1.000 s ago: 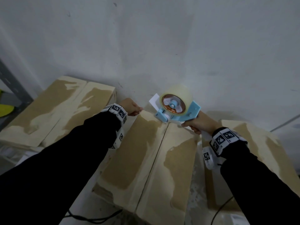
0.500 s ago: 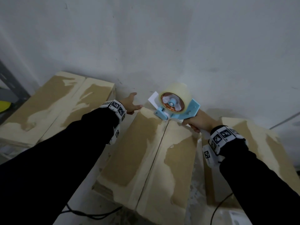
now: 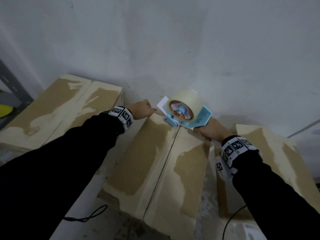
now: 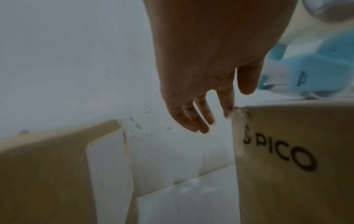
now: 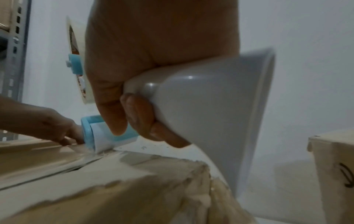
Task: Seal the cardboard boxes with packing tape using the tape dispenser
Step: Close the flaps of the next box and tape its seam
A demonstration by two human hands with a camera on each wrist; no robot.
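Three cardboard boxes sit by the wall. On the middle box (image 3: 155, 163), my right hand (image 3: 208, 130) grips the tape dispenser (image 3: 186, 112) by its handle, roller touching the far end of the flap seam. My left hand (image 3: 141, 110), fingers loose and straight, touches that box's far left corner.

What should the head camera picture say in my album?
Right hand sets the tape dispenser on the middle box's seam.
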